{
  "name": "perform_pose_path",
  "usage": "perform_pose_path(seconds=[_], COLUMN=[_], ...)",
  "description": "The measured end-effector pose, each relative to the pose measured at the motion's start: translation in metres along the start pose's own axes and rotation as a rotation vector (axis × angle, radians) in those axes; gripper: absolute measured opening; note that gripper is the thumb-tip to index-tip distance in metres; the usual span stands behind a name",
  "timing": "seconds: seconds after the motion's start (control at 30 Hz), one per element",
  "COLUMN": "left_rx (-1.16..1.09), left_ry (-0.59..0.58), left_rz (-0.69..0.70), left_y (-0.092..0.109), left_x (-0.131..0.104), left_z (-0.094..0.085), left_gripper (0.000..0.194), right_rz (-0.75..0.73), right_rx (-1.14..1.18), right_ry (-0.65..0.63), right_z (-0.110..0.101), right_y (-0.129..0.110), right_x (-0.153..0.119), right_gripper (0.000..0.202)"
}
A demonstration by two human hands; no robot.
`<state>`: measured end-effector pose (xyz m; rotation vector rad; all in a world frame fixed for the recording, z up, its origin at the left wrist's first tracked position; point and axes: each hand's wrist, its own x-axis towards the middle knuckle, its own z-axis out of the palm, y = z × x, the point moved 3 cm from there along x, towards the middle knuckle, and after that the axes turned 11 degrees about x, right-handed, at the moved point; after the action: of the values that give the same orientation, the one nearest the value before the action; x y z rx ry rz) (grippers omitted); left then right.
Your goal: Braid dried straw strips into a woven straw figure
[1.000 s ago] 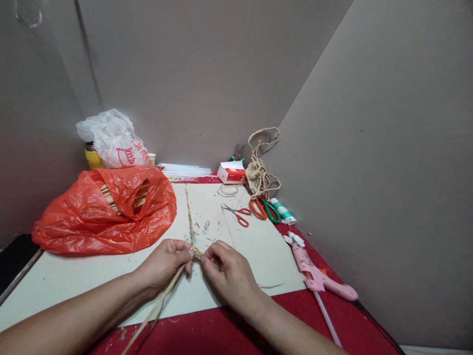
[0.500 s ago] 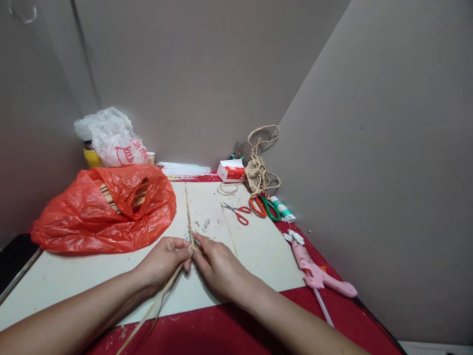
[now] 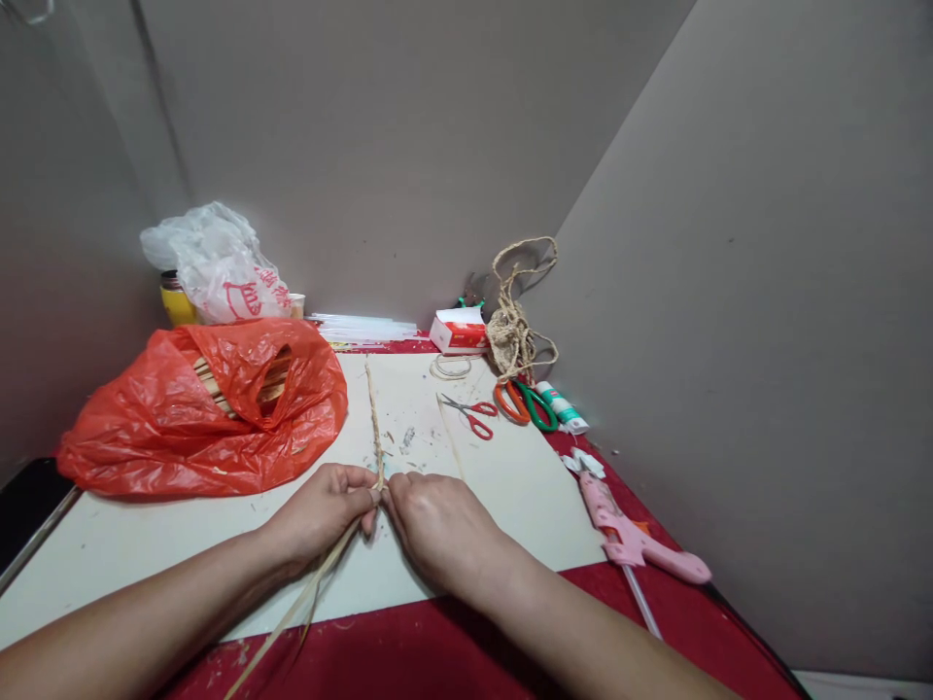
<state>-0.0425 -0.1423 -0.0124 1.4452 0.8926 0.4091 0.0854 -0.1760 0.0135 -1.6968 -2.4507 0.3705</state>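
Between my hands is a thin braided cord of pale straw-like fibre [image 3: 374,418]; its finished length runs away from me over the white board [image 3: 510,520]. My left hand [image 3: 328,510] pinches the cord at its near end between thumb and fingers. Loose flat strands [image 3: 288,622] trail from under that hand toward the red table edge. My right hand [image 3: 441,525] is closed beside it, knuckles up, its fingertips meeting the cord at the same spot. What exactly lies within the right fingers is partly hidden, but a strand seems to run into them.
Left lies a red plastic bag [image 3: 219,457] holding wooden sticks. Red-handled scissors [image 3: 477,418] and a single strand [image 3: 450,437] are on the board. Along the right are larger scissors [image 3: 539,408], a tube [image 3: 563,408] and a pink glue gun [image 3: 619,530]. Knotted rope [image 3: 510,335] leans behind.
My right hand has rolled over from fingers extended around the cord to a closed grip with knuckles up. My left hand keeps its pinch in place. The view has shifted slightly.
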Motion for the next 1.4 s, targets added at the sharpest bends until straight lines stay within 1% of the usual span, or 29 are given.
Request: perform_pose_path(seconds=[0.1, 0.2, 0.27, 0.37, 0.43, 0.47, 0.53, 0.67, 0.7, 0.8, 0.9, 1.0, 1.1, 1.17, 1.2, 1.27, 1.33, 1.4], left_rx=[0.040, 0.075, 0.103, 0.173, 0.234, 0.275, 0.378, 0.592, 0.647, 0.806, 0.882, 0.926, 1.053, 1.148, 1.186, 1.243, 1.279, 1.243], left_ry=[-0.003, 0.005, 0.004, 0.000, 0.014, 0.027, 0.045, 0.029, 0.042, 0.139, 0.219, 0.212, 0.206, 0.196, 0.181, 0.143, 0.102, 0.032], left_rz=[0.025, 0.035, 0.037, 0.067, 0.112, 0.134, 0.167, 0.189, 0.187, 0.166, 0.145, 0.135, 0.105, 0.083, 0.068, 0.041, 0.038, 0.090], left_y=[0.002, 0.004, 0.004, 0.003, 0.003, 0.004, 0.007, 0.017, 0.020, 0.025, 0.027, 0.027, 0.024, 0.019, 0.016, 0.010, 0.007, 0.009], left_x=[0.000, 0.000, 0.000, -0.001, -0.001, -0.002, -0.003, -0.008, -0.009, -0.013, -0.018, -0.023, -0.025, -0.026, -0.026, -0.027, -0.032, -0.041], left_z=[0.000, 0.000, 0.000, 0.000, 0.000, 0.000, -0.002, -0.006, -0.008, -0.016, -0.019, -0.012, -0.002, 0.004, 0.008, 0.015, 0.023, 0.031], left_gripper=[0.022, 0.020, 0.020, 0.021, 0.020, 0.020, 0.020, 0.023, 0.024, 0.023, 0.024, 0.029, 0.030, 0.027, 0.027, 0.032, 0.037, 0.028], right_rz=[-0.026, 0.009, 0.012, -0.012, 0.046, 0.093, 0.172, 0.222, 0.239, 0.291, 0.321, 0.387, 0.484, 0.524, 0.531, 0.530, 0.523, 0.518], right_rx=[0.056, 0.191, 0.390, 0.800, 1.006, 1.066, 1.111, 1.082, 1.078, 1.093, 1.173, 1.348, 1.549, 1.651, 1.684, 1.708, 1.699, 1.700], right_ry=[0.004, 0.001, -0.019, -0.083, -0.094, -0.083, -0.035, 0.043, 0.054, 0.079, 0.075, 0.016, -0.049, -0.077, -0.087, -0.098, -0.099, -0.117], right_z=[-0.003, -0.007, -0.008, -0.001, 0.008, 0.013, 0.021, 0.028, 0.028, 0.027, 0.025, 0.027, 0.030, 0.031, 0.031, 0.031, 0.030, 0.030], right_y=[0.001, 0.003, 0.004, 0.005, 0.007, 0.009, 0.010, 0.010, 0.010, 0.008, 0.006, 0.004, 0.004, 0.003, 0.002, 0.001, 0.000, -0.001], right_x=[-0.001, 0.000, 0.002, 0.007, 0.010, 0.012, 0.013, 0.013, 0.013, 0.013, 0.014, 0.014, 0.011, 0.009, 0.008, 0.007, 0.007, 0.006], right_gripper=[0.024, 0.030, 0.033, 0.037, 0.036, 0.034, 0.029, 0.025, 0.025, 0.025, 0.025, 0.023, 0.027, 0.030, 0.030, 0.029, 0.024, 0.017])
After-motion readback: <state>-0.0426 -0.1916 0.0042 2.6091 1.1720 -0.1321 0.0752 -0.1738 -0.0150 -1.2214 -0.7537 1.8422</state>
